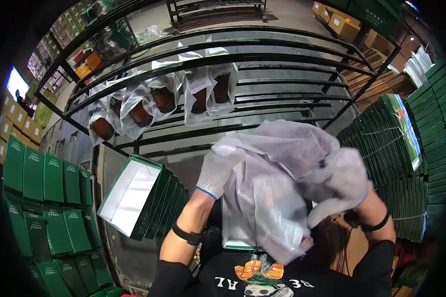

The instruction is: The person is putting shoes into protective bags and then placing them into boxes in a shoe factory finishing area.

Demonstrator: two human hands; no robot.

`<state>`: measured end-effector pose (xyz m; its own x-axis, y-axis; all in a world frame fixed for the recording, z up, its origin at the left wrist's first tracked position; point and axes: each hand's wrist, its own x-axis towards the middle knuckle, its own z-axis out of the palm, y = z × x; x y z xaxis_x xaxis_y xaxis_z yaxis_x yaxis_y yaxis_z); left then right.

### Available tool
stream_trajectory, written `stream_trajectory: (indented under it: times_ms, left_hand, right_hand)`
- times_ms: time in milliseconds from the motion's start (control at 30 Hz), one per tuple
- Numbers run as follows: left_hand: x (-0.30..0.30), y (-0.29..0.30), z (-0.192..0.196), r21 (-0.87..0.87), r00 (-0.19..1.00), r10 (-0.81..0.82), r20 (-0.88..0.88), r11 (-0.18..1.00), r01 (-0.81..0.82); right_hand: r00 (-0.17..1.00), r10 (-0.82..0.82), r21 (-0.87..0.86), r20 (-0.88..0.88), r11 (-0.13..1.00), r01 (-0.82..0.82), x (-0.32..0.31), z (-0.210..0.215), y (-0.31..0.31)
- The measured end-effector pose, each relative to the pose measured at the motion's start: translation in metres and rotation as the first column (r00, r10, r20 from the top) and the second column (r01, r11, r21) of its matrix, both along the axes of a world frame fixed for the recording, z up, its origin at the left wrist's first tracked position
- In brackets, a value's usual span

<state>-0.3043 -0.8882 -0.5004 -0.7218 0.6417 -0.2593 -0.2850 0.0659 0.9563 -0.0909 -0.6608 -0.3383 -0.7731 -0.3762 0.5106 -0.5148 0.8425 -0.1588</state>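
A translucent white non-woven bag is stretched between my two gloved hands in front of my chest. My left hand, in a pale knitted glove with a blue cuff edge, is closed on the bag's left side. On the other side, my right hand grips the upper right of the bag; its glove is slightly blurred. Something dim and reddish shows faintly through the fabric, but its shape cannot be made out. Beneath the bag lies an open green box with a white inside, mostly covered by it.
Ahead, a black metal rack carries several bagged dark brown jars. Nested open green boxes lean at left, beside stacked green boxes. Bundled green cartons rise at right. Brown cardboard boxes stand farther back.
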Motion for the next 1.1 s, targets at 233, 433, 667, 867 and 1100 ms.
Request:
stream_trajectory:
  times_ms: [233,433,667,867,1100]
  left_hand:
    - [0.038,0.033,-0.016,-0.687,0.386,-0.569,-0.726,0.629,-0.365]
    - [0.028,-0.012,-0.045,-0.221,0.523,-0.181,-0.833,0.975,-0.015]
    - [0.042,0.031,0.025,-0.247,0.261,-0.272,-0.926,0.961,0.126]
    - [0.060,0.065,-0.037,-0.557,0.039,-0.556,-0.830,0.822,-0.120]
    - [0.081,-0.026,-0.013,-0.339,0.551,-0.224,-0.804,0.934,-0.116]
  right_hand:
    - [0.526,0.306,-0.297,0.794,0.949,-0.103,-0.113,0.069,-0.006]
    - [0.809,0.178,-0.160,0.561,0.982,-0.105,-0.139,-0.072,-0.029]
    - [-0.097,-0.895,-0.156,0.436,-0.181,0.971,0.078,-0.395,0.061]
    - [-0.015,-0.996,-0.108,0.089,-0.025,0.994,0.227,-0.500,0.070]
    - [0.810,-0.222,-0.763,0.543,-0.532,0.366,0.177,-0.165,0.040]
